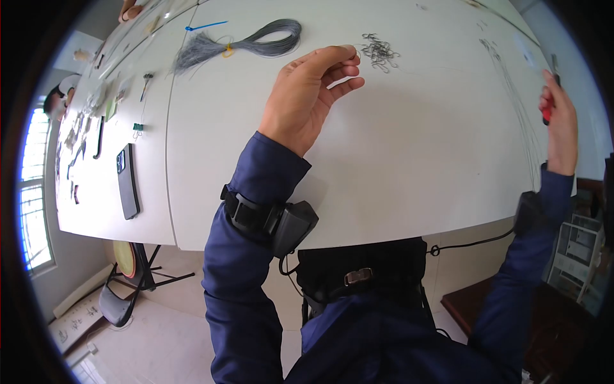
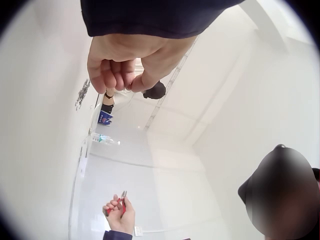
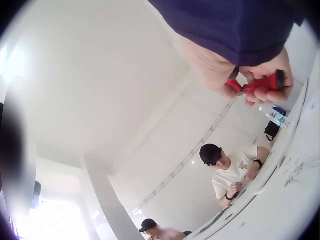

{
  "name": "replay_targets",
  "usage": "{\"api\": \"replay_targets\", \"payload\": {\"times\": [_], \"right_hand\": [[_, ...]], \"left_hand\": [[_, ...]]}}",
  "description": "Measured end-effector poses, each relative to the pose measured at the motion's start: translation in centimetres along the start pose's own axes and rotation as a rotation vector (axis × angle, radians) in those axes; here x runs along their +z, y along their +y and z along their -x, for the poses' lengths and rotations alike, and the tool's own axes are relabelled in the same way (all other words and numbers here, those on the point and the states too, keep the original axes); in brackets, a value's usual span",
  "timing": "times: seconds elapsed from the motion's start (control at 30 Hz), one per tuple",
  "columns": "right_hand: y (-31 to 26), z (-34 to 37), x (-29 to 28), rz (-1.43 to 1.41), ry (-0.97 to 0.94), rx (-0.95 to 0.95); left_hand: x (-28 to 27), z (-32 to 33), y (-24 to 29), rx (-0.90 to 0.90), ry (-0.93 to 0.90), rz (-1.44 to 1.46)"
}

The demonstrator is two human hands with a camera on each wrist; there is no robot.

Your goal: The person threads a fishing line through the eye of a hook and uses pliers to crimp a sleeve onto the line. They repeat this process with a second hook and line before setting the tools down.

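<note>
My left hand (image 1: 313,89) is over the table, thumb and forefinger pinched together at the tips on what looks like a thin wire. Just beyond those fingertips lies a pile of small bent wire hooks (image 1: 380,52). Off at the table's right side, my right hand (image 1: 559,112) grips red-handled pliers (image 1: 547,115). Their metal nose (image 2: 125,193) points up, away from the palm, in the left wrist view. In the right wrist view the fingers curl round the red handles (image 3: 265,84). A bundle of grey wire (image 1: 268,38), tied with a yellow band, lies left of the hooks.
Long thin wires (image 1: 511,89) lie along the table's right side. A blue cable tie (image 1: 208,26) is behind the bundle. At the left are a phone (image 1: 128,181), a green binder clip (image 1: 138,128) and small clutter. Other people (image 3: 235,172) sit along the table.
</note>
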State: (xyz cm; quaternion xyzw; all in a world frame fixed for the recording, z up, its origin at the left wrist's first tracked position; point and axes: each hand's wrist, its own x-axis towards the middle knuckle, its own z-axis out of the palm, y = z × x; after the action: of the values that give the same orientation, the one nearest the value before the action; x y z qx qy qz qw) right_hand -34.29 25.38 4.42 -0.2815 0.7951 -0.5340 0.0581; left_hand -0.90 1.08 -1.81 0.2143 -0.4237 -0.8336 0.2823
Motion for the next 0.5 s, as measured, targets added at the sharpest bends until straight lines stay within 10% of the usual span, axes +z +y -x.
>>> {"api": "replay_targets", "payload": {"times": [0.33, 0.5], "right_hand": [[-7.5, 10.7, 18.0, -0.246, -0.543, -0.162], [-7.6, 10.0, 19.2, -0.359, -0.594, 0.057]], "left_hand": [[0.3, 0.1, 0.0, -0.043, -0.020, 0.065], [0.2, 0.2, 0.0, -0.060, -0.046, 0.058]]}}
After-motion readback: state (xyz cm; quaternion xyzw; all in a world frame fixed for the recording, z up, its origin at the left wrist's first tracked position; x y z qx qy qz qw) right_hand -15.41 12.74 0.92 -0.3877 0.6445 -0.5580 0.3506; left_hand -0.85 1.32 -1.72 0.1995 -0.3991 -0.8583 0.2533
